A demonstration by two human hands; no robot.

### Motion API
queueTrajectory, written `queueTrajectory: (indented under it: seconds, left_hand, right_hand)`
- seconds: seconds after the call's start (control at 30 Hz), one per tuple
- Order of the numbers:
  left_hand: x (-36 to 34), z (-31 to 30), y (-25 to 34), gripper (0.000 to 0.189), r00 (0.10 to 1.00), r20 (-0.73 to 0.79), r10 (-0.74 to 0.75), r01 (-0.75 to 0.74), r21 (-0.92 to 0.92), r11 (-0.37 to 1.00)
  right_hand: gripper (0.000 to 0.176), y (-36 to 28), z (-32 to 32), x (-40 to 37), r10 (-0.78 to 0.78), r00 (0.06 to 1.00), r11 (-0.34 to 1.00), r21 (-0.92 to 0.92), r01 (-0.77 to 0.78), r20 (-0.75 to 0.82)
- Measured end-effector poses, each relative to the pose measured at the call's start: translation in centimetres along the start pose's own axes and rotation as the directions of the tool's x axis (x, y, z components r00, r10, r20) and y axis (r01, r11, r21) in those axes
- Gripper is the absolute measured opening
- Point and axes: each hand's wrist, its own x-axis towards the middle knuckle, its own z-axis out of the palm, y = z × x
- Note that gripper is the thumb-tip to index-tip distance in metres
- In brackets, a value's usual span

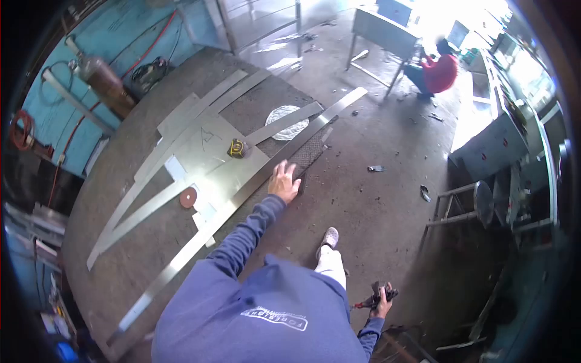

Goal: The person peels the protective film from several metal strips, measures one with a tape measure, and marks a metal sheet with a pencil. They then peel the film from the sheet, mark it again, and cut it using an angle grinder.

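While the long metal strip (181,257) slants past its fingertips along the near side of the table (139,260), the left hand (283,183) reaches out with its fingers spread, and I can't tell whether they touch the metal. Well apart from it, low on the person's other side, the right hand (381,309) is wrapped around a dark tool (392,294) with a red part; its exact kind is too small to make out.

Just past the left hand, across the strip, lies a broad metal sheet (218,166) bearing a yellow and black tape measure (236,148). Left of that hand sits a reddish disc (188,197); ahead of it, a round silvery piece (283,113) lies partly under a shorter strip.

Farther out, beyond the table to the left, a gas cylinder (103,81) leans near the blue wall. Ahead and to the right of the left hand, a person in red (440,74) crouches beside a metal stand (384,36). A round-topped stool (482,202) stands beyond the right hand.
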Motion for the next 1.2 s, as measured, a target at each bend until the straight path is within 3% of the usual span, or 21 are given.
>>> queueTrajectory:
  seconds: [0.03, 0.1, 0.17, 0.23, 0.27, 0.37, 0.43, 0.47, 0.5, 0.63, 0.7, 0.77, 0.83, 0.9, 0.97, 1.03, 1.07, 1.1, 1.13, 1.2]
  left_hand:
    - [0.9, 0.8, 0.3, 0.053, 0.997, -0.083, 0.002, 0.010, 0.138, 0.990]
    - [2.6, 2.5, -0.3, 0.064, 0.989, -0.087, -0.120, 0.140, 0.299, 0.944]
    - [3.4, 2.8, -0.2, 0.067, 0.952, -0.076, -0.296, 0.305, 0.290, 0.907]
    - [2.9, 3.1, -0.1, 0.071, 0.906, -0.072, -0.416, 0.418, 0.303, 0.856]
    - [2.4, 4.5, -0.5, 0.072, 0.890, -0.102, -0.445, 0.456, 0.270, 0.848]
    - [1.7, 6.0, 0.7, 0.074, 0.856, -0.219, -0.468, 0.515, 0.279, 0.811]
    - [2.2, 6.5, 2.0, 0.074, 0.807, -0.288, -0.515, 0.584, 0.259, 0.770]
    - [2.6, 7.6, 2.1, 0.075, 0.773, -0.340, -0.535, 0.619, 0.226, 0.752]
    - [3.1, 8.3, 2.3, 0.075, 0.734, -0.381, -0.563, 0.656, 0.181, 0.733]
    - [5.4, 9.8, 3.1, 0.074, 0.588, -0.515, -0.623, 0.776, 0.143, 0.614]
    - [6.3, 10.2, 3.9, 0.073, 0.525, -0.549, -0.650, 0.819, 0.119, 0.561]
    - [7.0, 9.9, 4.3, 0.070, 0.449, -0.522, -0.725, 0.872, 0.079, 0.483]
    - [8.0, 9.1, 5.9, 0.062, 0.332, -0.564, -0.756, 0.902, -0.045, 0.429]
    - [8.5, 9.0, 7.9, 0.059, 0.195, -0.608, -0.770, 0.927, -0.143, 0.348]
    - [7.5, 10.8, 9.4, 0.059, 0.142, -0.668, -0.731, 0.939, -0.142, 0.313]
    - [6.1, 12.3, 11.3, 0.058, 0.091, -0.692, -0.716, 0.956, -0.140, 0.257]
    - [5.7, 13.6, 12.5, 0.058, 0.075, -0.694, -0.716, 0.958, -0.148, 0.244]
    - [5.2, 14.8, 13.5, 0.058, -0.003, -0.653, -0.757, 0.960, -0.214, 0.180]
    - [4.7, 15.9, 14.1, 0.058, -0.084, -0.609, -0.789, 0.956, -0.273, 0.109]
    - [4.4, 18.8, 15.3, 0.059, -0.176, -0.602, -0.779, 0.941, -0.336, 0.047]
  right_hand:
    - [0.032, -2.1, 1.1, 3.0, -0.062, 0.997, 0.986, -0.153, 0.070, 0.056]
    - [0.031, -6.1, 5.6, 9.8, -0.059, 0.997, 0.966, -0.248, 0.070, 0.053]
    - [0.032, -9.7, 11.0, 17.6, -0.032, 0.983, 0.953, -0.291, 0.085, 0.183]
    - [0.033, -13.4, 17.9, 23.0, -0.097, 0.916, 0.933, -0.286, 0.220, 0.388]
    - [0.031, -15.0, 21.5, 25.7, -0.083, 0.905, 0.901, -0.356, 0.247, 0.418]
    - [0.030, -19.9, 32.4, 31.8, -0.024, 0.784, 0.803, -0.455, 0.385, 0.621]
    - [0.032, -20.3, 39.5, 39.2, -0.023, 0.615, 0.784, -0.367, 0.500, 0.788]
    - [0.033, -22.3, 43.1, 39.4, 0.032, 0.578, 0.756, -0.398, 0.519, 0.815]
    - [0.034, -20.4, 46.8, 46.0, -0.037, 0.513, 0.758, -0.310, 0.574, 0.858]
    - [0.035, -22.4, 60.4, 50.9, 0.086, 0.356, 0.653, -0.322, 0.685, 0.931]
    - [0.035, -22.4, 66.1, 54.4, 0.136, 0.278, 0.634, -0.300, 0.713, 0.951]
    - [0.036, -23.1, 70.4, 56.8, 0.194, 0.296, 0.469, -0.354, 0.809, 0.935]
    - [0.030, -23.7, 73.5, 57.7, 0.238, 0.309, 0.491, -0.388, 0.780, 0.921]
    - [0.024, -23.5, 76.6, 60.5, 0.309, 0.356, 0.263, -0.439, 0.859, 0.882]
    - [0.031, -21.3, 78.3, 63.5, 0.311, 0.313, 0.311, -0.407, 0.859, 0.897]
    - [0.030, -18.5, 79.5, 65.3, 0.427, 0.363, 0.397, -0.532, 0.748, 0.828]
    - [0.027, -18.8, 79.5, 64.8, 0.546, 0.322, 0.392, -0.575, 0.718, 0.774]
    - [0.025, -18.4, 79.4, 63.3, 0.658, 0.261, 0.386, -0.614, 0.689, 0.706]
    - [0.025, -18.2, 79.3, 60.9, 0.673, 0.232, 0.389, -0.603, 0.696, 0.702]
    - [0.022, -19.6, 78.7, 56.5, 0.839, 0.111, 0.438, -0.783, 0.442, 0.532]
